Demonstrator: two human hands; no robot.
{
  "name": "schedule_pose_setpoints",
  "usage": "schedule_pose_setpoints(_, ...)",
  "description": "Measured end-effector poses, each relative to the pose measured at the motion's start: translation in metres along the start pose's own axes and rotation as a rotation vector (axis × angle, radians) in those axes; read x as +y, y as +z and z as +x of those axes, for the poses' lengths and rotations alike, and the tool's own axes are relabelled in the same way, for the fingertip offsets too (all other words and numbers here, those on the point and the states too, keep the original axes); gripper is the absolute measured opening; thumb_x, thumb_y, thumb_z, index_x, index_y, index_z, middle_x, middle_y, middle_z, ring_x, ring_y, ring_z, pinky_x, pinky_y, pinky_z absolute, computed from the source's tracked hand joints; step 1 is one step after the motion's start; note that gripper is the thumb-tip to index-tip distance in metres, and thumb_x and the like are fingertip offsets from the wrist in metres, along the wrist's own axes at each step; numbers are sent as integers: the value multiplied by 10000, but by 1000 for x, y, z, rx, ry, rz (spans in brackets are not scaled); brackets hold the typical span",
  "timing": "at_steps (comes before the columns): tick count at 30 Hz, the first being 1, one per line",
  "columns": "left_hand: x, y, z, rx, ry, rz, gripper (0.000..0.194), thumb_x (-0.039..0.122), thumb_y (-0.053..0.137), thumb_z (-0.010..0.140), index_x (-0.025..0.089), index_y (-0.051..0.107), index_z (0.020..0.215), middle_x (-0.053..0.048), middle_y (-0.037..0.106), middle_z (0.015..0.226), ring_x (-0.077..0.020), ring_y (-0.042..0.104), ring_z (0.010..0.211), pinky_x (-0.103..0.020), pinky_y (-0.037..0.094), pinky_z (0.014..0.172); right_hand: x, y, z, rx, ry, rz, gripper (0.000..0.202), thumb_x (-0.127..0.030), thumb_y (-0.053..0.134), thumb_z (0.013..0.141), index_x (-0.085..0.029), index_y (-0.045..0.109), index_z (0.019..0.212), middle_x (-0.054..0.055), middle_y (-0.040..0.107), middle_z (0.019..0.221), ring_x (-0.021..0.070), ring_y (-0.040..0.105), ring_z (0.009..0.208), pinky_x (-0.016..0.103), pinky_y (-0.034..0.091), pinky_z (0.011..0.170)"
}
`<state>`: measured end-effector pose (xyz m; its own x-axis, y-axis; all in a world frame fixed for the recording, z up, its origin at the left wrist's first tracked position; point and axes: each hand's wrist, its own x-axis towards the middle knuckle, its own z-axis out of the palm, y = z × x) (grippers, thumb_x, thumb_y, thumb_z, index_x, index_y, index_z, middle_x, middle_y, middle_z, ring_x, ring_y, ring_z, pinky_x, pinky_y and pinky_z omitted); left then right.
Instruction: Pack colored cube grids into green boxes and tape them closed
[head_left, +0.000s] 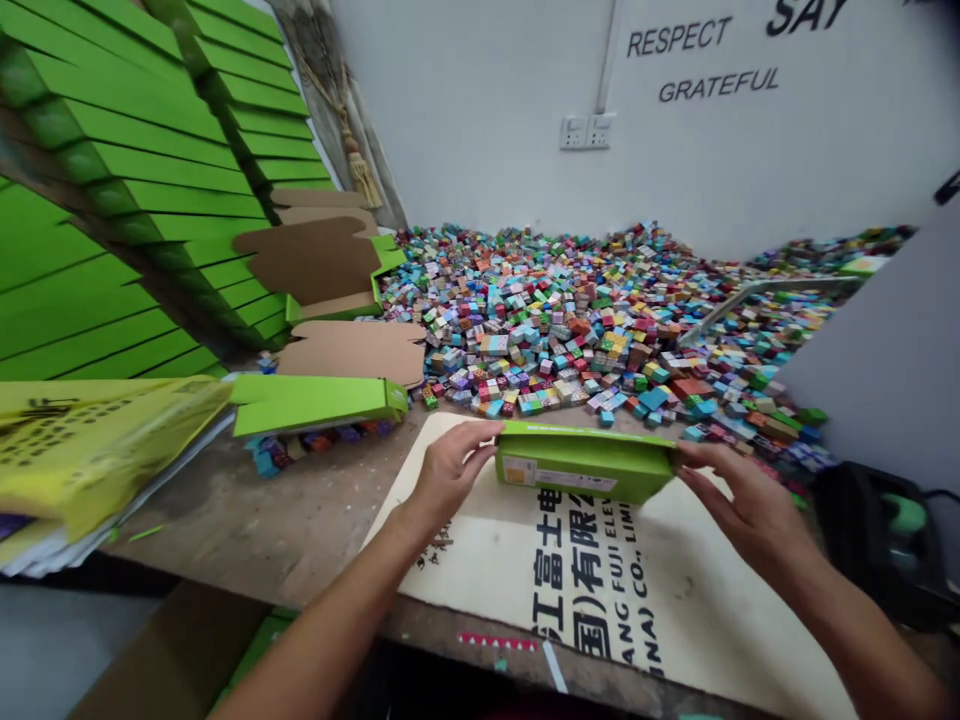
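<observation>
A green cardboard box point(581, 465) with a small white and orange label on its near side is held over a cream sheet point(697, 590) printed with black characters. My left hand point(456, 465) pinches the box's left end between thumb and fingers. At the right end, my right hand point(739, 490) grips the box the same way. Another green box point(315, 400) with its brown flap raised lies to the left, with small colored blocks beneath it.
A large heap of small colored blocks point(555, 310) spreads behind, against the wall. Stacked green boxes point(150, 150) stand at the left, above a yellow printed bag point(97, 440). A black tape dispenser point(885, 545) sits at the right.
</observation>
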<state>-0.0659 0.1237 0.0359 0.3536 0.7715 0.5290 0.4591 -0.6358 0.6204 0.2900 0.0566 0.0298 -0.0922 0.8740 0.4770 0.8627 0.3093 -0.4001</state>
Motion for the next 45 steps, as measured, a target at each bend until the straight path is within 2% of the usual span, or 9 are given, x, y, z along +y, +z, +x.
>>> schedule_pose_setpoints(4,-16,14,-20,-7,213,173,355,143,467,902,255,492,1238,-82,472,1366,-238,309,1337,-492,351,1031,19,29,-28,114,-174,-89,281,-269,465,882,-249,558,1147,96,598,1172,255,567,1055,418,460,861)
schedule_pose_setpoints(7,-16,20,-24,-5,199,312,396,168,480,903,253,416,1285,-94,418,1408,-249,187,1386,-561,286,1048,20,37,-31,134,-138,-135,295,-232,427,895,-257,543,1165,94,572,1214,259,546,1085,442,455,870)
schedule_pose_setpoints(14,29,21,2,-101,215,548,419,314,591,849,243,489,1249,-75,463,1372,-289,272,1340,-556,190,1084,-12,16,-3,77,-40,40,361,-389,501,869,-265,516,1208,87,509,1284,265,459,1195,470,390,987)
schedule_pose_setpoints(17,38,34,22,-231,281,550,535,362,645,807,310,451,1303,-66,451,1378,-298,335,1291,-521,269,1040,-18,15,12,-103,-69,64,613,-462,571,817,-291,371,1371,89,383,1416,286,367,1279,486,352,1022)
schedule_pose_setpoints(21,34,48,31,-278,268,536,476,325,595,850,370,451,1302,-60,505,1313,-261,466,1148,-449,361,938,-11,23,21,-251,-118,100,513,-375,495,876,-337,381,1375,65,359,1430,257,400,1265,426,417,977)
schedule_pose_setpoints(31,30,51,21,-198,289,481,388,272,484,907,370,484,1283,-53,512,1314,-275,444,1195,-475,324,968,-7,56,1,25,-94,147,413,-249,458,891,-356,502,1288,29,320,1450,245,372,1283,447,354,1034)
schedule_pose_setpoints(38,15,55,31,-161,382,560,425,294,461,906,356,444,1326,-70,489,1354,-317,450,1218,-504,324,979,-14,-3,-24,61,83,70,487,-339,533,857,-270,452,1332,87,423,1397,245,398,1257,434,329,1037)
schedule_pose_setpoints(42,26,57,27,-116,363,597,423,285,447,902,305,453,1324,-100,481,1357,-335,411,1253,-568,256,1015,34,-56,-79,414,445,94,354,-399,473,870,-206,571,1150,98,606,1119,219,557,1012,404,434,898)
schedule_pose_setpoints(45,53,66,23,-44,311,571,450,283,474,884,270,439,1332,-112,491,1340,-353,338,1295,-610,182,1037,79,-82,-114,524,683,80,421,-452,455,838,-144,571,1100,95,628,990,203,585,859,380,468,792)
